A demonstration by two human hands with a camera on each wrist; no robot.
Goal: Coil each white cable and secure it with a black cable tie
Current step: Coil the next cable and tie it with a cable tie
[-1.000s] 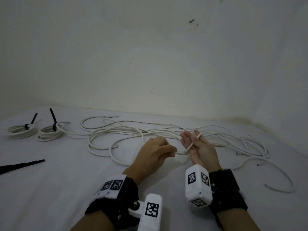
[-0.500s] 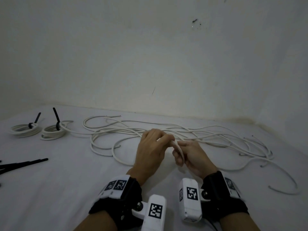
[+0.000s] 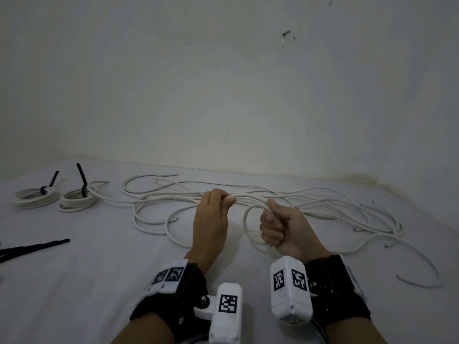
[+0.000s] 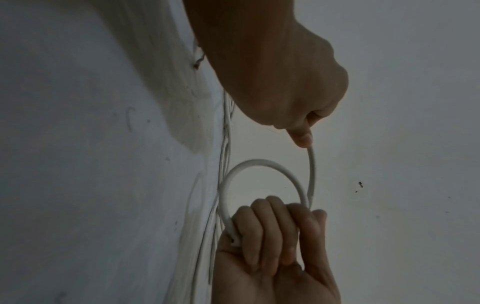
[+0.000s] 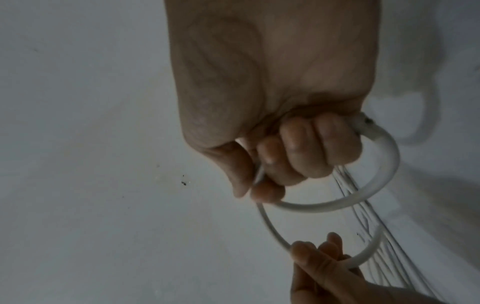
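My right hand is closed in a fist, gripping the cut end of a white cable that bends into one small loop beside it. In the right wrist view, that hand has its fingers curled round the loop. My left hand pinches the same cable a little farther along, above the tangle of loose white cables. The left wrist view shows the left hand pinching the strand, the loop, and the right hand below.
Two coiled white cables, each bound with a black tie, lie at the far left. Spare black cable ties lie at the left edge. The white wall rises just behind the cables.
My hands were pressed together on the cable and have moved apart. The right hand now grips a formed loop in a fist, and the left hand has slid farther along the cable.
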